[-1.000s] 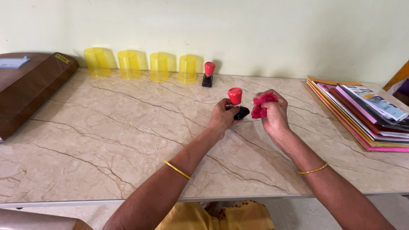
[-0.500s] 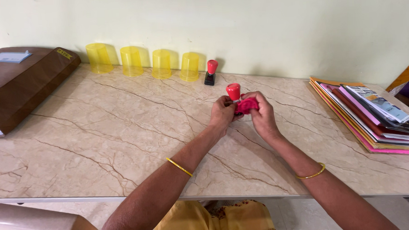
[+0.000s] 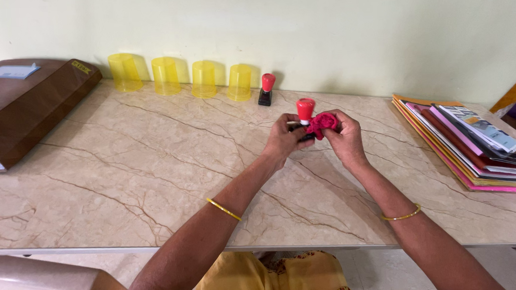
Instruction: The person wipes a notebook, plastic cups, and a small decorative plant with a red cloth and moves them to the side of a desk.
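The counter (image 3: 125, 162), a marble top with brown veins, carries everything here. At its right edge lies a stack of books and folders (image 3: 466, 141), and at the far left a brown case (image 3: 24, 109). Along the wall stand four yellow cups (image 3: 180, 80) upside down, with a second stamp (image 3: 265, 89) just beside the last one.

Both hands meet above the middle of the counter. The left hand (image 3: 284, 139) has its fingers closed around the black base of the stamp (image 3: 305, 117), whose long axis stands nearly upright, red knob on top. The right hand (image 3: 345, 138) pinches a crumpled red cloth (image 3: 322, 123) and presses it against the right side of the stamp, below the knob.
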